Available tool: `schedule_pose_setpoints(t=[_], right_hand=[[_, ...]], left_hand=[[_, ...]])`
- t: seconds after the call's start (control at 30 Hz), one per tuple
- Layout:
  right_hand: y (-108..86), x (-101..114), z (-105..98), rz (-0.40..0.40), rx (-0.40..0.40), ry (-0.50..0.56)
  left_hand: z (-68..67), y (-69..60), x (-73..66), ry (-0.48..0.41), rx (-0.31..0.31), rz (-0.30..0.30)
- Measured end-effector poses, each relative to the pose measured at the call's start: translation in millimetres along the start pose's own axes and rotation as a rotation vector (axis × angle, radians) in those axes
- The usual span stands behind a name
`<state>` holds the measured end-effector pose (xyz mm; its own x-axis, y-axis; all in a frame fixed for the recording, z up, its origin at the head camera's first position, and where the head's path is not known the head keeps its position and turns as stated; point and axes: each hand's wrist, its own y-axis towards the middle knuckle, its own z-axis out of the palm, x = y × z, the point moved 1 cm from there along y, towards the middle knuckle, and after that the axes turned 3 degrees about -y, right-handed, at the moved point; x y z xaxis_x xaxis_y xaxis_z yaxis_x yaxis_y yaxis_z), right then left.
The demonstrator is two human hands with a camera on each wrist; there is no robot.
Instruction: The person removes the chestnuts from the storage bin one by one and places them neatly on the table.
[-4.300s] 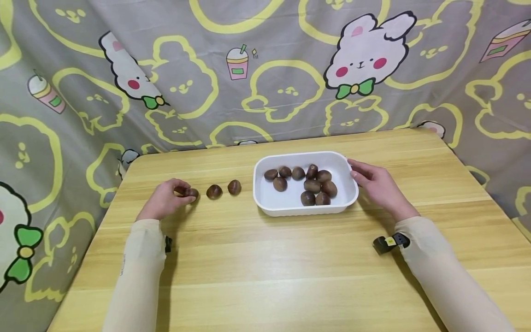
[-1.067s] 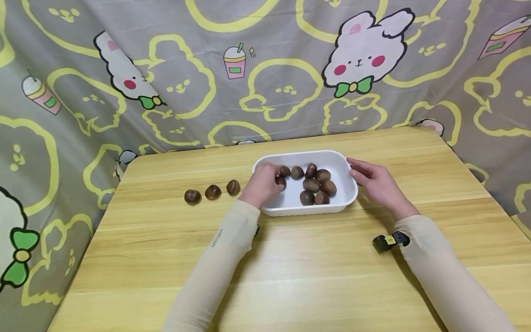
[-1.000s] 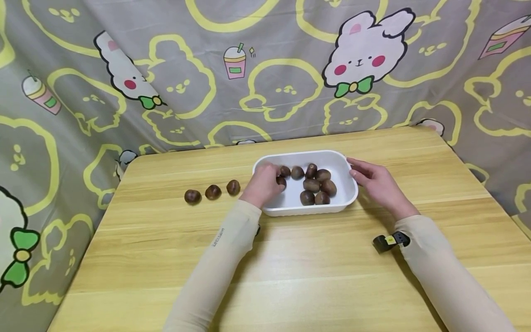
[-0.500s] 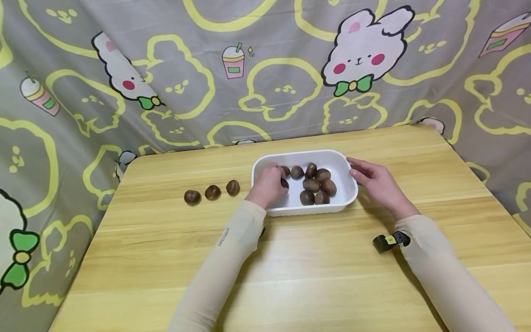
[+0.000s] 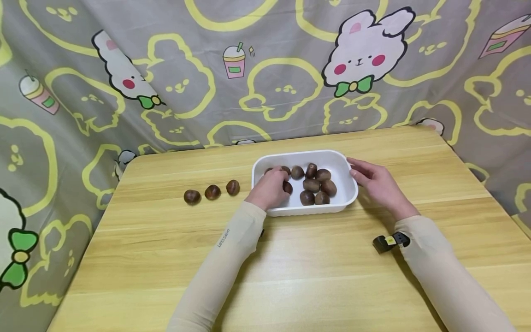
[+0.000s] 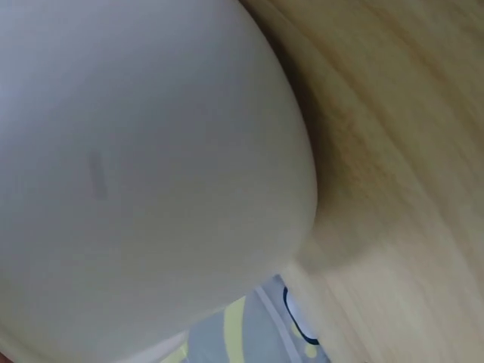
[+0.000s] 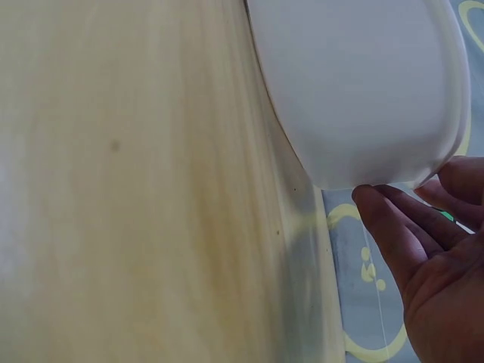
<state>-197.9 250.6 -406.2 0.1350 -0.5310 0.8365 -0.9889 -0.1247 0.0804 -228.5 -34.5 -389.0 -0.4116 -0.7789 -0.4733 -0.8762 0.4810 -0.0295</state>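
Note:
In the head view a white plastic box on the table holds several brown chestnuts. My left hand reaches over its near left side and grips a chestnut low inside, partly covered by the fingers. Two more chestnuts at the far left peek out behind that hand. At the box's right end my right hand rests its thumb and fingers against the outside of the wall. The right wrist view shows those fingers fairly straight, touching the box. Only the box's outer wall fills the left wrist view, the hand hidden.
Three chestnuts lie in a slightly slanted row on the table left of the box: one far left, one in the middle, one nearest the box. A patterned curtain hangs behind the wooden table.
My left hand has set a chestnut at the row's left end and gone into the box. Over the last second it has shifted slightly right with another chestnut. My right hand keeps its place.

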Motion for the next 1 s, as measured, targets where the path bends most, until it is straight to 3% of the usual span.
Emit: schedule_pose_setpoints(t=[0.27,0.5,0.67,0.83,1.0], right_hand=[[-0.6,0.8,0.1,0.005,0.008,-0.014],[0.3,1.4,0.5,0.000,0.013,-0.015],[-0.2,1.6,0.3,0.005,0.008,-0.010],[-1.2,0.4,0.5,0.008,0.008,-0.005],[0.4,0.8,1.5,0.035,0.013,-0.012]], left_hand=[[-1.5,0.0,-0.5,-0.010,0.027,-0.004],[-8.1,-3.2,-0.9,-0.091,0.004,0.014],[-15.2,-5.9,2.1,-0.148,-0.012,0.098],[-22.3,-12.8,9.4,-0.258,-0.041,0.195],[-31.4,-22.8,18.7,-0.395,-0.064,0.227]])
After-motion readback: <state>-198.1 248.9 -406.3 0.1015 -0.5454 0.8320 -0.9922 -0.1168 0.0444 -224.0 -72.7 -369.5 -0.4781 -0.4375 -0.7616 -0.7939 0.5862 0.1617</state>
